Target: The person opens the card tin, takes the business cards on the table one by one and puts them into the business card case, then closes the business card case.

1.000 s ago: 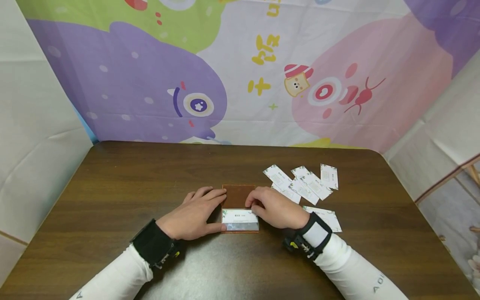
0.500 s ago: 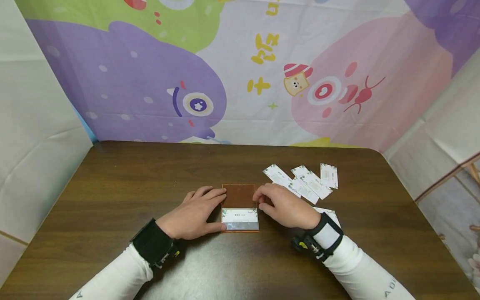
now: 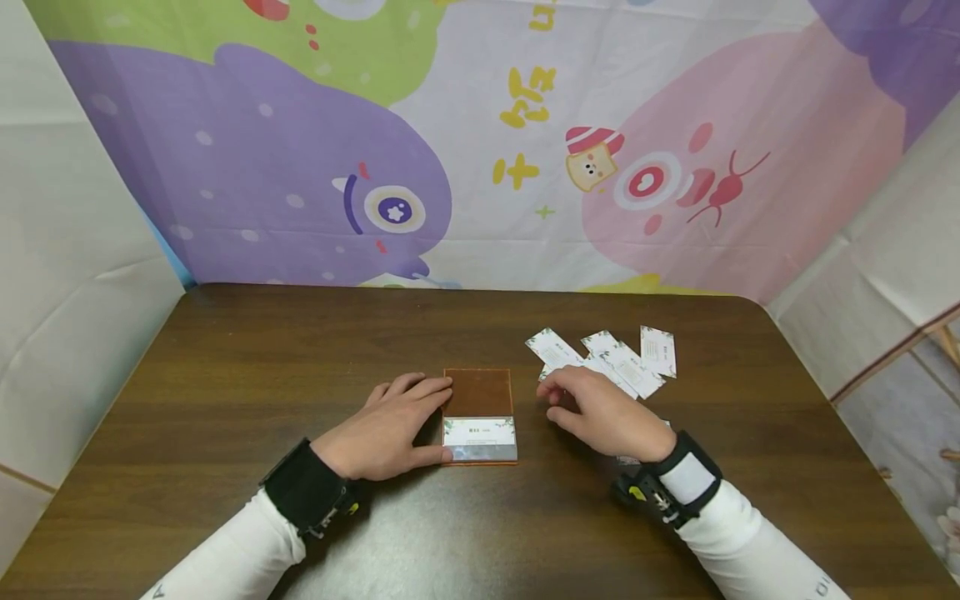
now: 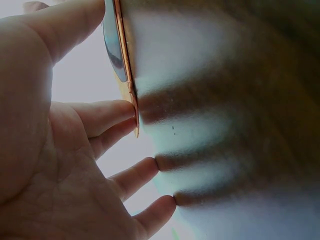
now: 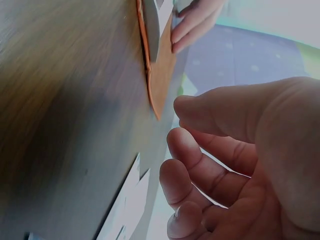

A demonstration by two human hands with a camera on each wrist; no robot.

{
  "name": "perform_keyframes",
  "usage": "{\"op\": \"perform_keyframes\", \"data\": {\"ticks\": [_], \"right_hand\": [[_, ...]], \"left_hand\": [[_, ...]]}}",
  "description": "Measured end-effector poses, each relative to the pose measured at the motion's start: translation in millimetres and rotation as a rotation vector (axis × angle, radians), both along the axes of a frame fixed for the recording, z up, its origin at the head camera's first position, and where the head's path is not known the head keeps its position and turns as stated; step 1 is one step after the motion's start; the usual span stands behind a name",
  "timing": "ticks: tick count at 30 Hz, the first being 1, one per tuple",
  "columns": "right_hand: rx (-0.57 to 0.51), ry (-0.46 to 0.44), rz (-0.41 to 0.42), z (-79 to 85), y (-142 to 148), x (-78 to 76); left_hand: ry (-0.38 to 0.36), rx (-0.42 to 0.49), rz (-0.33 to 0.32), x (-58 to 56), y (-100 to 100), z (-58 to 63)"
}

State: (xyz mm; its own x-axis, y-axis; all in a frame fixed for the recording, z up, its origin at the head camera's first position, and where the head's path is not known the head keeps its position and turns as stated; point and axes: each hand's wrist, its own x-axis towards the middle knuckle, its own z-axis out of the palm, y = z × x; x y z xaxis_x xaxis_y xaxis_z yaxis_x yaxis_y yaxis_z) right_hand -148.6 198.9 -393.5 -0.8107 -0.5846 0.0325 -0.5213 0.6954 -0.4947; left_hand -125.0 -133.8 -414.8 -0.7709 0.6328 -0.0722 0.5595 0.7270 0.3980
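Note:
A brown leather card holder (image 3: 477, 392) lies unfolded on the table in the head view. In the clear pocket of its near half sits a white card (image 3: 478, 432) with green leaf corners. My left hand (image 3: 393, 429) rests along the holder's left edge, thumb at the pocket and fingertips at the far half. The left wrist view shows those fingers fairly straight, two of them down on the tabletop. To the right of the holder, my right hand (image 3: 600, 412) hovers with loosely bent fingers and nothing between them. It overlaps part of the nearer cards in the head view.
Several white cards (image 3: 633, 371) lie overlapping at the back right, with a single card (image 3: 658, 352) at their right end. Another card is mostly hidden under the right wrist. A cartoon-printed cloth (image 3: 480, 167) hangs behind the table's far edge.
My right hand has left the holder's right side and moved right, toward the loose cards. The left hand and the holder have stayed in place.

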Motion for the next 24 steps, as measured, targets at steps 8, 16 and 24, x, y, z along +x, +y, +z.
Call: {"op": "perform_keyframes", "data": {"ticks": [8, 16, 24], "right_hand": [[0.005, -0.015, -0.044, 0.7, 20, 0.6], [0.025, -0.023, -0.069, 6.8, 40, 2.9], [0.038, -0.019, -0.102, 6.2, 64, 6.0]], "left_hand": [[-0.002, 0.001, 0.001, 0.8, 0, 0.7], [-0.007, 0.004, -0.001, 0.2, -1, -0.8], [-0.002, 0.000, -0.002, -0.2, -1, -1.9]]}}
